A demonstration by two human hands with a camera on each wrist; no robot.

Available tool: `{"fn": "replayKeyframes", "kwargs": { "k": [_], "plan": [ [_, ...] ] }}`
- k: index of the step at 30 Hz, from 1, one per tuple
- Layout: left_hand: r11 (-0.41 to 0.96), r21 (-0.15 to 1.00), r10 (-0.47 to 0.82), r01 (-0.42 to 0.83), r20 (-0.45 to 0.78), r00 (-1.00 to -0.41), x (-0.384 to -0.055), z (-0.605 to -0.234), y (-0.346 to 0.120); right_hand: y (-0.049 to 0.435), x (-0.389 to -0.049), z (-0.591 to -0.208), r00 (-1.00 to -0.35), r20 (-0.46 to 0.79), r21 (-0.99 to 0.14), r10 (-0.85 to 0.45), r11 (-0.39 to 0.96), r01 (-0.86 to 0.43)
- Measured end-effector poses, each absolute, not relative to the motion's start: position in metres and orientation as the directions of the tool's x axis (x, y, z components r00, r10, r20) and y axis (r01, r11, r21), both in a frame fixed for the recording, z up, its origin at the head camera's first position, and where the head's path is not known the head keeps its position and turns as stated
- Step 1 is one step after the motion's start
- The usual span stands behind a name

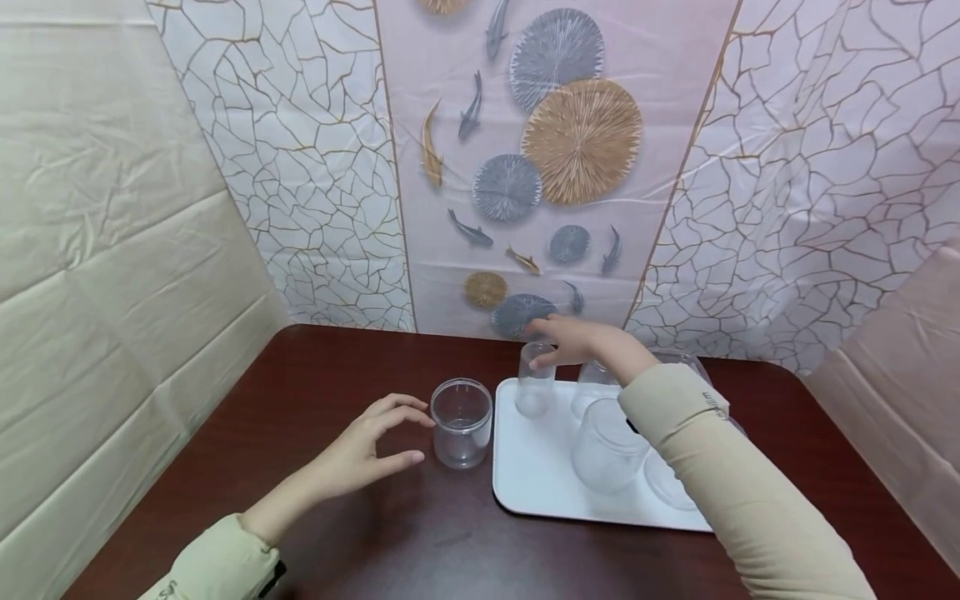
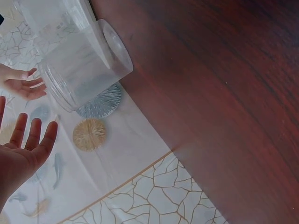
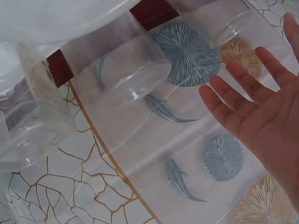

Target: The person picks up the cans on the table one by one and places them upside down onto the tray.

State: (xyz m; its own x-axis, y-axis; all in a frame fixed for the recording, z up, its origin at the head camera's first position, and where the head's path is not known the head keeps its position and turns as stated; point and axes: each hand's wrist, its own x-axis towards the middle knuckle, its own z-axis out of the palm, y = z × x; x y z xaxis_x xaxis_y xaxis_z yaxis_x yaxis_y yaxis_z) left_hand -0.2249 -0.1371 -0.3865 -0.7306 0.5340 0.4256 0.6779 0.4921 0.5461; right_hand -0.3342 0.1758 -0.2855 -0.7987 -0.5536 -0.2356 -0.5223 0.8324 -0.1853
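Note:
My left hand (image 1: 367, 446) is beside a clear wide jar (image 1: 461, 433) on the table, its fingers spread and thumb apart. In the left wrist view, the fingers of the left hand (image 2: 28, 151) are slightly bent, with nothing in them, below the jar (image 2: 88, 65). My right hand (image 1: 573, 340) hovers at the top of a tall clear cup (image 1: 534, 392), which stands in the back left corner of a white tray (image 1: 521, 492). Seen from the right wrist, the right hand (image 3: 261, 107) has its fingers extended and the palm bare.
On the tray are another clear cup (image 1: 594, 387), a large rounded clear jar (image 1: 609, 454) and a clear round piece (image 1: 667, 483) partly behind the right sleeve. A clear container (image 1: 682, 362) shows at the back right. A patterned cloth (image 1: 450, 275) hangs behind the dark table (image 1: 337, 550).

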Motion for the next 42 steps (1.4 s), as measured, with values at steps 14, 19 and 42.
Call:
{"fn": "replayKeyframes", "kwargs": {
  "k": [14, 19, 42],
  "plan": [
    [0.488, 0.526, 0.55, 0.696, 0.435, -0.713, -0.23, -0.381, -0.136, 0.21, -0.325, -0.29, -0.801, -0.053, -0.293, -0.597, 0.776, -0.559],
    [0.496, 0.523, 0.552, 0.693, 0.425, -0.717, -0.23, -0.381, -0.136, 0.222, -0.316, -0.288, -0.797, 0.037, -0.3, -0.603, 0.754, -0.584],
    [0.484, 0.49, 0.576, 0.725, 0.445, -0.685, -0.233, -0.394, -0.13, 0.242, -0.265, -0.286, -0.767, 0.276, -0.324, -0.579, 0.695, -0.642]
  ]
}}
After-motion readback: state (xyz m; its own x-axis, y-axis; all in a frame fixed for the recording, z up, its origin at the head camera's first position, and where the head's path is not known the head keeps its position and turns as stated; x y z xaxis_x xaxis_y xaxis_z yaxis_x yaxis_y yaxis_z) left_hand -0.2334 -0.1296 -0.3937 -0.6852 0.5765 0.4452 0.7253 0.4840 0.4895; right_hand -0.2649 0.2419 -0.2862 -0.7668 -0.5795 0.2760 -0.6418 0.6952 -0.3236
